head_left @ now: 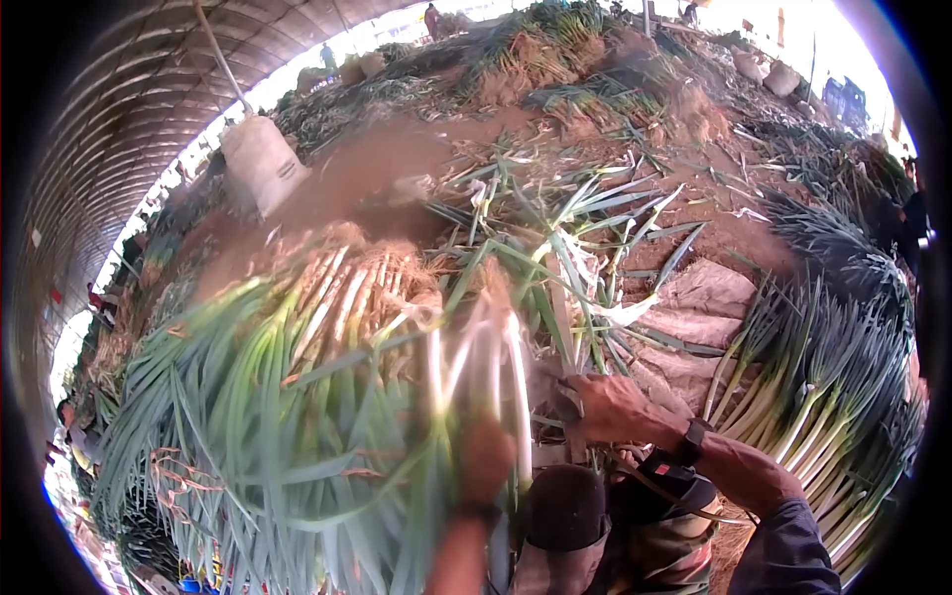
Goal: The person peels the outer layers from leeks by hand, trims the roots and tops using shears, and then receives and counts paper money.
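Observation:
My left hand [486, 461], smeared by motion, is closed around a few leeks [495, 362]; their white shanks and roots point away from me. On its left lies a big heap of leeks [297, 397], with brown roots at the far end and long green leaves toward me. To the right, my right hand [620, 409] has its fingers curled round a small dark object [563, 402], whose kind I cannot tell. A watch sits on that wrist. Just beyond the hands, a pile of cut leaves [580, 248] lies on the ground.
Trimmed leeks [803, 416] lie in a row at my right, beside a crumpled sack [694, 317]. A full white sack [263, 164] stands at the back left by a pole. More leek heaps [545, 50] lie farther off on bare soil, under an arched roof.

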Tool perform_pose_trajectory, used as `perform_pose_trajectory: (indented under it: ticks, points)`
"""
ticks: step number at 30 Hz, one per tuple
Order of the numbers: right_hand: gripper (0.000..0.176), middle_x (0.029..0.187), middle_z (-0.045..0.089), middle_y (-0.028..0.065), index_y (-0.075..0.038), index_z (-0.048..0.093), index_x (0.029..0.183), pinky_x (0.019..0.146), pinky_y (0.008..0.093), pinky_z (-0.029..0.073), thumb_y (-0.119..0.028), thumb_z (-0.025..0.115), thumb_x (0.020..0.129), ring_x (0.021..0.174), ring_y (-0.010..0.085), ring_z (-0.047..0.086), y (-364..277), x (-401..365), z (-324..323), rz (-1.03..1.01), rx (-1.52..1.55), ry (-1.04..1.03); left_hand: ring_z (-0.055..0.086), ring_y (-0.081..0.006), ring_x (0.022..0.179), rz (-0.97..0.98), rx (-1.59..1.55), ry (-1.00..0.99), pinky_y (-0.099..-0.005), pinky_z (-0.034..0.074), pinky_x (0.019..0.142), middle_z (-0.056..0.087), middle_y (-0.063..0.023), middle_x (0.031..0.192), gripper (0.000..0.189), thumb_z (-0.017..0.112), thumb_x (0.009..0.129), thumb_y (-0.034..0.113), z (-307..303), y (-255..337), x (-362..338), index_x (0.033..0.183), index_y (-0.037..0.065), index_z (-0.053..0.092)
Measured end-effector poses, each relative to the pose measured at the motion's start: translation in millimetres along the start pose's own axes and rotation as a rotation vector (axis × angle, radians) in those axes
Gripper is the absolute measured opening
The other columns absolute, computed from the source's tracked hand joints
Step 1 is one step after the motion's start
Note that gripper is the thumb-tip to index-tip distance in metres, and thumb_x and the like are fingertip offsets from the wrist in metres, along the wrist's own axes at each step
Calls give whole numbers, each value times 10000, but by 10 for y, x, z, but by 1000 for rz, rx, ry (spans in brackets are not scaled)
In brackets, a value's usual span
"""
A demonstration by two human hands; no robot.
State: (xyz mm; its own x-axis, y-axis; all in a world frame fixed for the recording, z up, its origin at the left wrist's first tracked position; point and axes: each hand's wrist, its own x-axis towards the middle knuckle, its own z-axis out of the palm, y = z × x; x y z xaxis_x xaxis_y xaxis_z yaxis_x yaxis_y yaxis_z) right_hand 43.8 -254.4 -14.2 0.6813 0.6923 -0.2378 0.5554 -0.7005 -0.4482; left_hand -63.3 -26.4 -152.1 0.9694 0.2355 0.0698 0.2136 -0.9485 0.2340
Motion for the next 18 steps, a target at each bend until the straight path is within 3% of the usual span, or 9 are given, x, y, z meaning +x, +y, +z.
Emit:
perform_pose_trajectory:
  ticks: [2,3,5,6,8,11,14,15,18]
  points:
    - [749,974,673,176,-131,544,1375,711,459,524,-405,737,705,827,365,655,-127,-13,-83,88,12,32,588,-389,1168,92,154,181,-532,497,933,642,-222,1125,544,647,832,192,-218,187,-106,1306,-10,474]
    - [708,973,668,173,-116,558,1333,708,460,520,-418,732,717,825,364,649,-99,12,-43,105,-38,6,559,-358,1161,74,50,96,-501,484,938,621,-174,1119,489,643,817,165,-135,126,-74,1270,12,544]
    - [637,969,658,167,-86,586,1250,703,462,510,-445,722,741,821,362,637,46,144,110,135,-141,-42,615,-290,908,244,228,179,-416,515,765,624,-134,930,182,604,853,190,-56,101,-11,974,57,624]
    - [557,875,654,158,-59,616,1143,650,442,507,-469,706,776,761,326,637,162,188,221,34,-204,28,642,-256,781,329,318,222,-373,530,679,626,-115,835,154,585,870,203,19,88,48,826,79,663]
    - [517,687,645,141,-6,677,929,546,403,500,-516,674,844,640,255,637,361,216,441,-165,-329,162,646,-257,672,405,325,111,-375,525,549,635,-121,791,150,589,865,195,502,-93,69,773,99,659]
    - [477,717,661,157,-15,687,890,600,426,524,-489,674,845,679,280,660,218,221,376,-318,-384,203,632,-266,682,390,163,95,-403,515,562,620,-132,784,156,597,859,217,478,-18,75,777,94,646]
    - [419,851,666,203,-7,639,911,674,481,501,-419,672,840,795,355,657,31,461,463,-206,-188,123,619,-282,732,350,19,190,-437,501,617,599,-124,777,169,616,851,250,-52,273,31,815,87,639]
    - [396,742,650,226,8,679,903,619,469,503,-382,657,840,741,376,667,-61,531,430,-88,-28,80,612,-288,742,330,6,243,-446,491,629,590,-119,772,184,624,850,265,-32,299,34,830,83,635]
    - [384,688,634,237,14,701,947,605,456,521,-351,635,847,693,393,664,16,801,679,-29,180,106,598,-305,752,312,87,326,-465,470,647,572,-110,761,238,656,841,300,-59,374,29,869,67,621]
